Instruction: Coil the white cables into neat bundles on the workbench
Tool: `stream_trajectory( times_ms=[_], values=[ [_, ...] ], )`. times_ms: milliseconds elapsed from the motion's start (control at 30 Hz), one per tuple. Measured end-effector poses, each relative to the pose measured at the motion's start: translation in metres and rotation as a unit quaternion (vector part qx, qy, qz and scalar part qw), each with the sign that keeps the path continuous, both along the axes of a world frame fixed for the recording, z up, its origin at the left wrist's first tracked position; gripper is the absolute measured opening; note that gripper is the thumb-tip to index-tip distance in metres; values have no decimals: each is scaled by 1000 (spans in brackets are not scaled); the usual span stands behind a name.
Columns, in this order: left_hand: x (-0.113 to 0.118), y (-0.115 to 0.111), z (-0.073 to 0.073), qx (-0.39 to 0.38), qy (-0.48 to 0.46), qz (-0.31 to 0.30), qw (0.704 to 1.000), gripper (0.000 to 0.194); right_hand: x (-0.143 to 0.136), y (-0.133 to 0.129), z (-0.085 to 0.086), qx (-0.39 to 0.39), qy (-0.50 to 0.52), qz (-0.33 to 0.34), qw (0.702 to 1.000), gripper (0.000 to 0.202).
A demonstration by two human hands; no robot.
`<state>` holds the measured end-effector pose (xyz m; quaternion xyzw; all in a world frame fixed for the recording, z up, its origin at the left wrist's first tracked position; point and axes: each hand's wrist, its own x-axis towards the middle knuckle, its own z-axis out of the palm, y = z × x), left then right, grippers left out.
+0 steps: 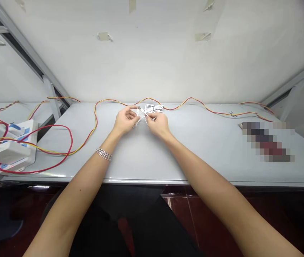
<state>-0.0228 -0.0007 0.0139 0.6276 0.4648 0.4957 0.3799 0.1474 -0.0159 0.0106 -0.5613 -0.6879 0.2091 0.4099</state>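
Note:
My left hand pinches a small white plug between thumb and fingers. In my right hand is the other end of white cable, a white plug with what looks like a metal tip pointing toward the left one. The two ends almost meet; whether they touch I cannot tell. Just behind my right hand lies a coiled bundle of white cable, bound in the middle with a dark tie. Thin white cord hangs below the plugs, partly hidden by my fingers.
A grey tabletop runs up against a white back panel. Red and yellow wires snake along its rear. At left stands a white power strip with bulky adapters plugged in. A blurred-out object lies at right.

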Motion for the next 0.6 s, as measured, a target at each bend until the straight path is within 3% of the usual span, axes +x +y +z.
stream_trajectory(
  times_ms=[600],
  values=[
    [-3, 1, -2, -9, 14, -11, 1000, 49, -1, -3, 2, 1, -6, 13, 1000, 27]
  ],
)
